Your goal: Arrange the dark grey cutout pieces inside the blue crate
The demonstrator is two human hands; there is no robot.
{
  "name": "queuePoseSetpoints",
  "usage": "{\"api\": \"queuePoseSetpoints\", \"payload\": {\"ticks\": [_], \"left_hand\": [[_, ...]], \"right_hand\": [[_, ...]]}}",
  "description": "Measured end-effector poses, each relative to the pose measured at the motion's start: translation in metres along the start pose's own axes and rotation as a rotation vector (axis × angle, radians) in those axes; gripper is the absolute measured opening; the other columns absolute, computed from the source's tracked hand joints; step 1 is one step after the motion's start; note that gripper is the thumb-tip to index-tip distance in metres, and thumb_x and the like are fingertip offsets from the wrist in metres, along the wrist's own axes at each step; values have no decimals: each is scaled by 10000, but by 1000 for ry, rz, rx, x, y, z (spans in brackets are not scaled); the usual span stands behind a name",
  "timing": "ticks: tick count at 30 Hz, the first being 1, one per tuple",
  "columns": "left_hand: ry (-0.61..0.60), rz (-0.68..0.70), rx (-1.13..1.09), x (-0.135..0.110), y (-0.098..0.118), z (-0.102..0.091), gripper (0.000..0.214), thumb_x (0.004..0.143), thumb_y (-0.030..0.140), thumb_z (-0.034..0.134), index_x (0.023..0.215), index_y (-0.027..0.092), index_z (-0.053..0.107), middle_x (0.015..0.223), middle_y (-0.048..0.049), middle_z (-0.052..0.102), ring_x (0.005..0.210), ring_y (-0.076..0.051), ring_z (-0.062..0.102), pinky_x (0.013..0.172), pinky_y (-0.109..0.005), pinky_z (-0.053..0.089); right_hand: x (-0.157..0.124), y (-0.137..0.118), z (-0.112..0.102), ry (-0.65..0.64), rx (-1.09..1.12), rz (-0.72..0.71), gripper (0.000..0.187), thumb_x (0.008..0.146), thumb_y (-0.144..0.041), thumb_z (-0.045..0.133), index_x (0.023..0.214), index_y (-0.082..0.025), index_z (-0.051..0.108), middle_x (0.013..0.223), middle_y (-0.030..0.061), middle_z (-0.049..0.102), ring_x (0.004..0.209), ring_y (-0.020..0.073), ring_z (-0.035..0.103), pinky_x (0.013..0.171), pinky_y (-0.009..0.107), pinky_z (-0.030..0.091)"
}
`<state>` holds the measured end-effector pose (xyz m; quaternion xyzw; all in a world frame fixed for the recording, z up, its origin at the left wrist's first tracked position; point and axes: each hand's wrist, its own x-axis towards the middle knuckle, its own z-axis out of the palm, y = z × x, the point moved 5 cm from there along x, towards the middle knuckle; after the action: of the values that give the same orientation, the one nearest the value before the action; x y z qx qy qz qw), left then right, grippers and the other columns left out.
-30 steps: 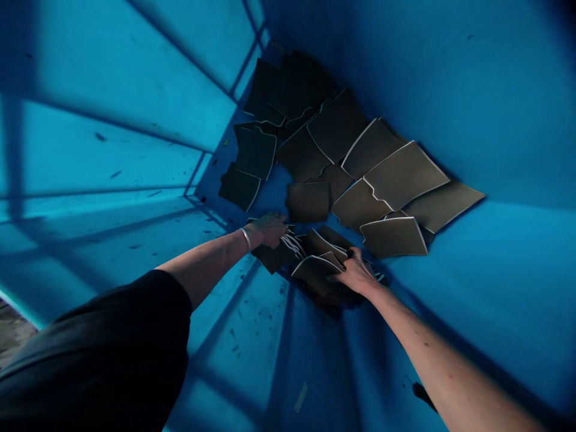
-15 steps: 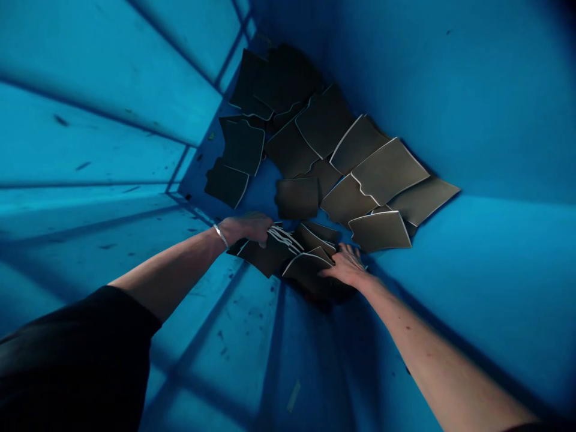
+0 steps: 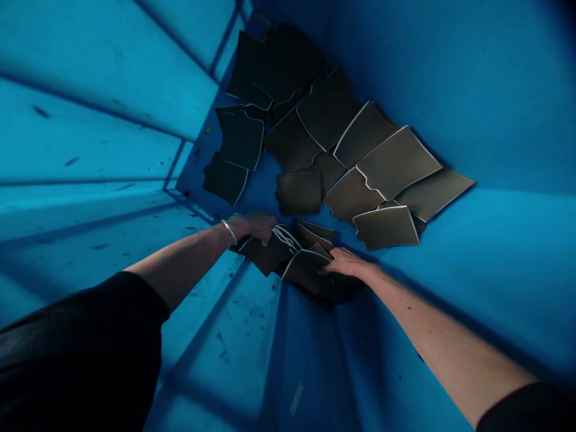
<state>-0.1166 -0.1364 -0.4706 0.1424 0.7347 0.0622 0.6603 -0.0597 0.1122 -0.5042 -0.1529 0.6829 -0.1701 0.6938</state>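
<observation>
My left hand (image 3: 255, 226), with a pale band at its wrist, is closed on a stack of dark flat panels (image 3: 287, 237) whose white edges fan out to the right of the fingers. My right hand (image 3: 345, 262) grips the right edge of a dark panel (image 3: 307, 269) with one curved, pale-rimmed side; the thumb lies on top and some fingertips are hidden behind it. Just behind this panel, other panels lean at an angle. A single dark panel (image 3: 299, 193) with a notched left edge lies flat beyond both hands.
A deep blue container surrounds my arms, with a ribbed left wall (image 3: 90, 144) and a smooth right wall (image 3: 495, 108). Several overlapping dark panels (image 3: 398, 162) cover much of its floor. A pale strip (image 3: 296, 399) sticks to the near wall.
My right hand has moved slightly left, and its spread fingers have closed on the panel edge. My left hand has shifted a little to the right, still holding the stack.
</observation>
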Motion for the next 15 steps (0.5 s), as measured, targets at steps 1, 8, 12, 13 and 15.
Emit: {"api": "queuePoseSetpoints", "payload": {"ticks": [1, 8, 12, 13, 15], "left_hand": [[7, -5, -6, -3, -2, -1, 464, 591, 324, 754, 1040, 223, 693, 1002, -53, 716, 914, -251, 655, 768, -297, 504], [141, -79, -86, -58, -29, -33, 518, 589, 273, 736, 1103, 245, 670, 1019, -26, 718, 961, -230, 650, 779, -252, 485], [246, -112, -152, -119, -49, -67, 532, 570, 271, 733, 1097, 258, 669, 993, 17, 726, 954, -210, 653, 753, -214, 479], [271, -115, -193, -137, -53, -75, 543, 572, 278, 728, 1111, 260, 662, 985, 32, 728, 949, -200, 654, 743, -201, 480], [325, -128, -336, -174, -60, -90, 575, 572, 303, 716, 1140, 240, 651, 991, 42, 729, 950, -199, 654, 739, -196, 492]], "right_hand": [[-1, -4, -2, 0, -5, -8, 297, 909, -403, 607, 1062, -148, 613, 1067, 61, 630, 933, 197, 616, 824, 399, 516], [-29, -61, -40, 136, -47, -49, 279, 892, -419, 622, 971, -151, 626, 988, 45, 637, 905, 196, 613, 824, 393, 500], [-63, -103, -77, 244, 0, -108, 276, 863, -420, 656, 928, -152, 637, 977, 52, 645, 930, 204, 611, 853, 397, 483], [-74, -113, -87, 271, 29, -125, 276, 851, -418, 669, 909, -149, 640, 956, 51, 650, 918, 203, 614, 851, 397, 483], [-101, -132, -107, 325, 114, -163, 273, 812, -401, 706, 880, -143, 647, 910, 45, 663, 879, 200, 624, 836, 394, 487]]}}
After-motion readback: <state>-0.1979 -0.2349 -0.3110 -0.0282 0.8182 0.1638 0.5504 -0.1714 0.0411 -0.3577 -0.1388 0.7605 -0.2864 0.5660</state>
